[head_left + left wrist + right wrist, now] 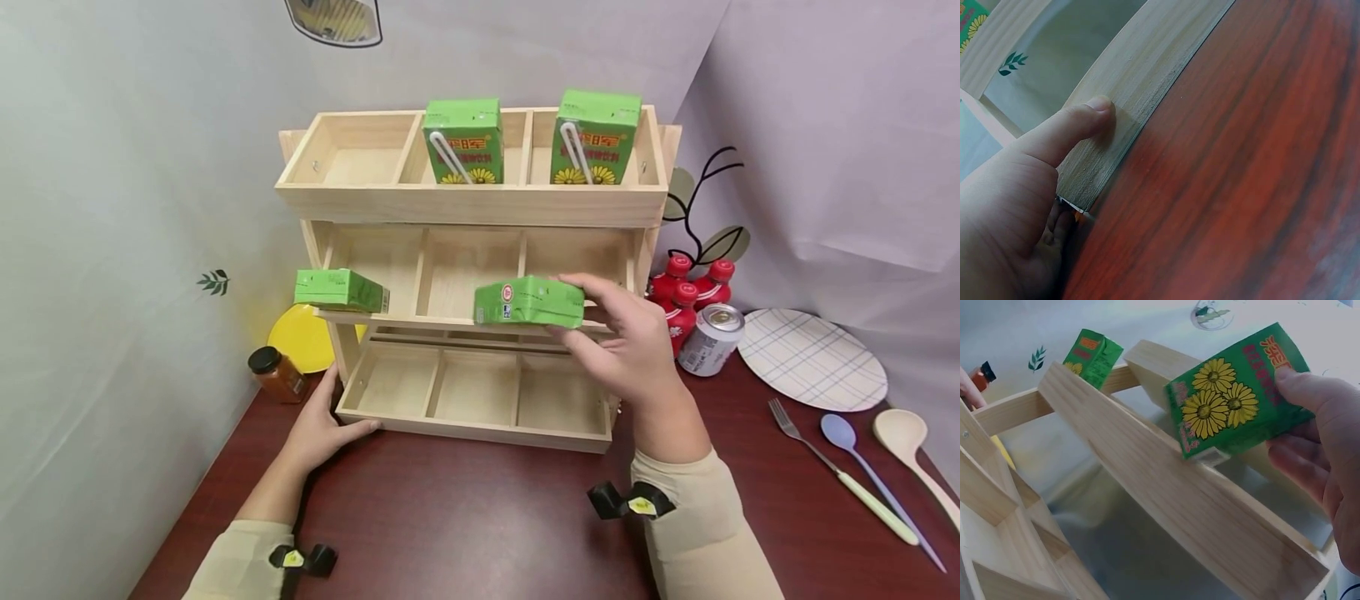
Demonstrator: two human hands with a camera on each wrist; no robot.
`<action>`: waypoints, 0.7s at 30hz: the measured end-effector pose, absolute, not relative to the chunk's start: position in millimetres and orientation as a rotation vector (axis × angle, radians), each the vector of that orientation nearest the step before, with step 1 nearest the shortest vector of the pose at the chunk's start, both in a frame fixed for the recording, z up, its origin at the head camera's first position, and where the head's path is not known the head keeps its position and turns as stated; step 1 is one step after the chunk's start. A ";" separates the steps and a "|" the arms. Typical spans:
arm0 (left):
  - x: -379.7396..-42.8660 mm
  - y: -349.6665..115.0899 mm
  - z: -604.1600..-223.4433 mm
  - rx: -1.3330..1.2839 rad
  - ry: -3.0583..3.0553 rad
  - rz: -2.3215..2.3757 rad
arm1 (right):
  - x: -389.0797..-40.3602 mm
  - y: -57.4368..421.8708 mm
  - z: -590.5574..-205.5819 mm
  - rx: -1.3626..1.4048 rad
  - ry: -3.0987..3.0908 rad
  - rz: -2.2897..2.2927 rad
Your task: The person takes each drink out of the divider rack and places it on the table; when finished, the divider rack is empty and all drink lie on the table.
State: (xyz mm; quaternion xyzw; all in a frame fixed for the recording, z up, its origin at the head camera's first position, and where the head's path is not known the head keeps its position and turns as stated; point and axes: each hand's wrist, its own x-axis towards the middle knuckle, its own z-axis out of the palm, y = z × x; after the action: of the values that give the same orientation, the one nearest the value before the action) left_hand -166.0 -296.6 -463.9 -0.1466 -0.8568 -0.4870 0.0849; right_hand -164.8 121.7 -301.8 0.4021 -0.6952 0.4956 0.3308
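My right hand (pixel 633 342) pinches a green drink carton (pixel 529 302) between thumb and fingers, at the front of the middle tier of a wooden three-tier rack (pixel 472 206). In the right wrist view, yellow flowers show on the carton (pixel 1225 400), whose lower end is at the tier's front board. At the bottom tier's left corner, my left hand (pixel 318 429) grips the rack, its thumb (pixel 1085 119) on the front board and the other fingers mostly hidden behind. Another green carton (pixel 341 290) stands in the middle tier's left compartment. Two cartons with straws (pixel 465 142) stand in the top tier's middle and right compartments.
Left of the rack are a dark-lidded jar (pixel 279 375) and a yellow plate (pixel 303 337). To the right stand red bottles (pixel 681 312), a silver can (pixel 711 340) and a checked plate (pixel 812 360). A fork (pixel 840 471), blue spoon (pixel 877 483) and cream ladle (pixel 902 433) lie nearer.
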 end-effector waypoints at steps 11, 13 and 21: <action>-164.0 -296.6 -461.2 -0.432 -2.571 -1.428 | -176.8 138.4 -316.3 1.044 -1.860 1.334; -164.1 -297.3 -462.4 -0.437 -2.567 -1.440 | -175.3 140.1 -315.0 1.037 -1.868 1.319; -174.7 -306.7 -484.6 -0.440 -2.540 -1.449 | -159.1 143.7 -297.8 1.037 -1.901 1.273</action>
State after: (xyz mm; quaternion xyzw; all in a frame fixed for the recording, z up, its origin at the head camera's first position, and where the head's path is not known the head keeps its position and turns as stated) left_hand -174.7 -306.7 -484.6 -0.1482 -0.8552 -0.4881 0.0921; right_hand -159.1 143.7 -297.8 0.3925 -0.7195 0.4819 0.3097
